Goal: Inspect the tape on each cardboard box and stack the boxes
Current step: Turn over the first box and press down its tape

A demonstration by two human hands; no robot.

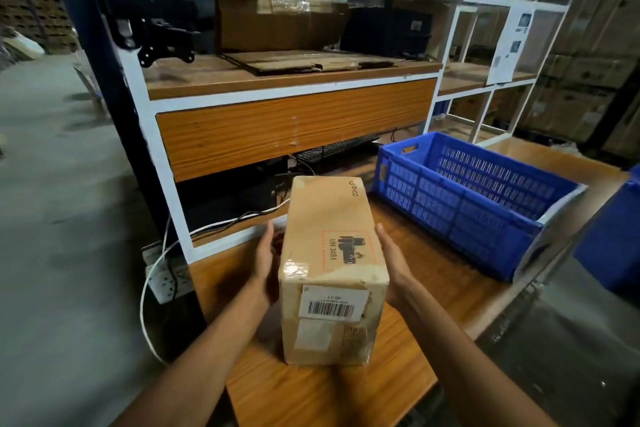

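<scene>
1. Standing behind the blue crate [460,215], a white-framed shelving rack [294,130] with wood-faced shelves fills the background.
2. Under the blue crate runs a wooden table [311,392], which stretches out to the crate's left and toward the viewer.
3. The blue crate itself is a slatted plastic bin. No boxes can be seen in the part of its inside that shows.
4. Left of the blue crate, near it but not touching, is 1 long cardboard box [329,218]. It appears to rest on the table with 1 short end facing the viewer.
5. 2 bare hands flank the box. The left hand [265,255] lies flat against the side away from the crate. The right hand [393,260] lies flat against the side toward the crate. The fingers of both are straight, pressing and not curled around anything.
6. Glossy clear tape [296,269] wraps over the near top edge, above a barcode label [332,303].
7. The step in hand looks like inspection. Doing it well probably means keeping even pressure from both palms, tilting the box slowly so light glances off the tape, and checking for lifted corners along every seam before stacking.
</scene>
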